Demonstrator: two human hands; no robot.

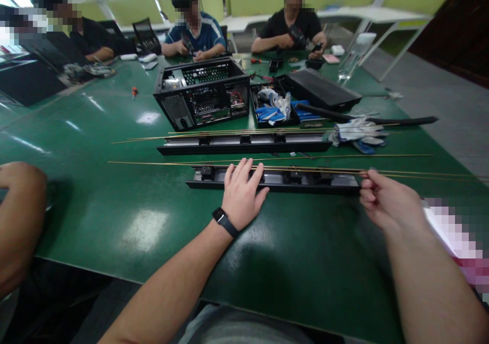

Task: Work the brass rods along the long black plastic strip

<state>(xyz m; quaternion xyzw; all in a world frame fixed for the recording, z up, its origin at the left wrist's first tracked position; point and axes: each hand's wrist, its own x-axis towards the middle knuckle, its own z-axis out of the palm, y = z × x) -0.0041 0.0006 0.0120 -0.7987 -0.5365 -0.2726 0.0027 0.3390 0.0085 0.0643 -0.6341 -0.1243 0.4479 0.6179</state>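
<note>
My left hand (244, 194), a dark watch on its wrist, lies open over a long black channel (317, 187). Its spread fingers rest across the channel and touch or hover over the thin brass-coloured rods (405, 173) along its far edge; contact there is unclear. My right hand (389, 199) is at the channel's right end, thumb and fingers pinched on one of these rods, which extends past it to the right. Small black blocks (294, 174) sit inside the channel. Behind it, a second black channel (244, 147) lies parallel with more thin rods.
An open black computer case (171, 110) stands beyond the channels. White-and-blue gloves (361, 133) lie at the right, near a black tube (405, 121). A black tray holding gloves and a clear bottle (351, 59) stand further back. Co-workers sit opposite; another person's arm (23, 211) rests left.
</note>
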